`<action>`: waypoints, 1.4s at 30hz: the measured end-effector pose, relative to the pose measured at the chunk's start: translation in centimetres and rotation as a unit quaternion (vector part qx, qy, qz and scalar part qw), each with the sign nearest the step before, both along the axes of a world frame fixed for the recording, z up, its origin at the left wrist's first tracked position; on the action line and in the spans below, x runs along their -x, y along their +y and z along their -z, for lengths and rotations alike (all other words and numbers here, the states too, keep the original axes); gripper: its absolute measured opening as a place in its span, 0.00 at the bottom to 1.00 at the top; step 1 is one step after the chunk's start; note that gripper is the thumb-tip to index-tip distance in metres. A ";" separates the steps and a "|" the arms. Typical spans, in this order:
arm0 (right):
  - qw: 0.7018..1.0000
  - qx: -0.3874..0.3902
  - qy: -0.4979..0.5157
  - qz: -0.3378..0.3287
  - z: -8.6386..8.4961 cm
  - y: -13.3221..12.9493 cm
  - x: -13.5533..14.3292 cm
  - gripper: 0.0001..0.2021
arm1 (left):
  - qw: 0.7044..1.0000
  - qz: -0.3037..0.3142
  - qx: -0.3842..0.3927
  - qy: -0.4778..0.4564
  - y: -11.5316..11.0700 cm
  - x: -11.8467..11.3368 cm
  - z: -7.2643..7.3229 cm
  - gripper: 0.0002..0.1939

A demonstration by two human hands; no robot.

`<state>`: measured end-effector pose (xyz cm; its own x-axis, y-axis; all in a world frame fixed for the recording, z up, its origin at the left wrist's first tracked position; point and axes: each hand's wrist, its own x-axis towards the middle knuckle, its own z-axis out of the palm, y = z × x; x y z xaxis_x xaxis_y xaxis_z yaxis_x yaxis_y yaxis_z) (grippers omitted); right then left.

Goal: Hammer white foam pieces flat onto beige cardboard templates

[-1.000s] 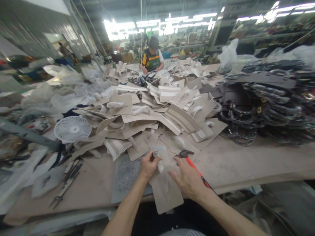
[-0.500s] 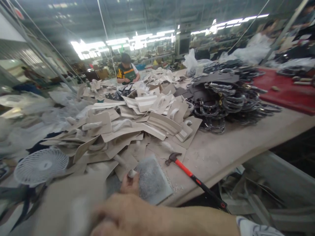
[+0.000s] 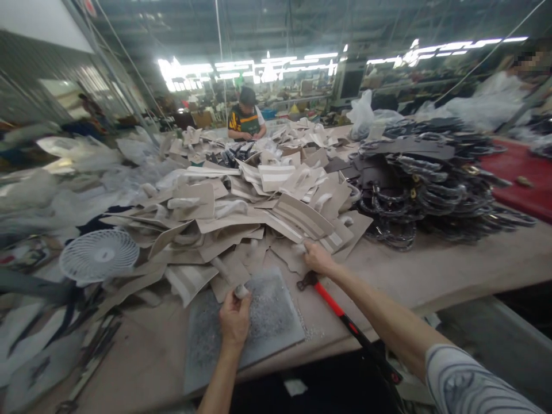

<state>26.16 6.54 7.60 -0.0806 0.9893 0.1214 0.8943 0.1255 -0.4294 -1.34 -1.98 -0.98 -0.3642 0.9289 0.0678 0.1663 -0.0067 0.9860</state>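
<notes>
Above the grey slab (image 3: 198, 356), my left hand (image 3: 234, 319) is closed around a small whitish cylindrical piece (image 3: 241, 291). My right hand (image 3: 318, 259) reaches to the front edge of the pile of beige panels (image 3: 233, 221). Its fingers are closed on the white-wrapped handle (image 3: 298, 248) of one panel. Just below that hand lies a claw hammer (image 3: 330, 299) with a red and black shaft, its head by the slab and its shaft past the table edge. Pale crumbs are scattered over the slab.
To the left are a white round fan (image 3: 100, 254) and clear plastic bags (image 3: 103, 192). Dark panels with wrapped handles (image 3: 401, 184) are stacked at the right, near a red surface (image 3: 521, 178). A person (image 3: 246, 118) works at the far side. Metal tools (image 3: 92, 356) lie front left.
My right hand has moved from the lower left, where it held a beige panel, to the pile at right; that panel is out of the hand. My left hand still grips the small piece.
</notes>
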 end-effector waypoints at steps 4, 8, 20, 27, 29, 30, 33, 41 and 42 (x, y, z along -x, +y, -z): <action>0.998 -0.029 0.004 -0.059 -3.4 -0.5 -0.5 0.03 | 1.000 -0.003 -0.003 0.004 -0.1 0.0 0.0 0.21; 0.995 -0.078 0.012 -0.065 -7.6 -2.5 0.9 0.11 | 0.999 -0.016 -0.014 -0.034 0.2 0.0 0.0 0.21; 0.971 0.193 0.140 0.003 1.0 -12.1 10.4 0.26 | 0.991 -0.059 -0.044 -0.112 0.8 0.0 -2.1 0.20; 0.952 0.212 0.222 0.002 1.6 -14.1 12.2 0.34 | 0.994 0.075 -0.014 -0.084 3.4 -0.8 -1.3 0.19; 0.952 0.196 0.235 0.003 1.8 -14.2 11.8 0.33 | 0.992 0.094 -0.012 -0.080 3.5 -0.8 -1.0 0.18; 0.955 0.179 0.234 0.011 2.0 -14.1 11.1 0.31 | 0.991 0.104 -0.013 -0.079 3.5 -0.8 -1.0 0.18; 0.979 0.091 0.175 0.058 2.7 -13.4 7.6 0.26 | 0.989 0.128 -0.017 -0.071 3.2 -0.7 -1.3 0.16; 0.973 0.106 -0.173 0.111 4.9 -13.6 -2.5 0.16 | 0.990 0.139 -0.004 -0.027 2.9 -1.0 -1.7 0.16; 0.970 0.130 -0.176 0.109 5.0 -13.8 -2.7 0.14 | 0.990 0.141 -0.003 -0.020 2.9 -0.9 -1.6 0.15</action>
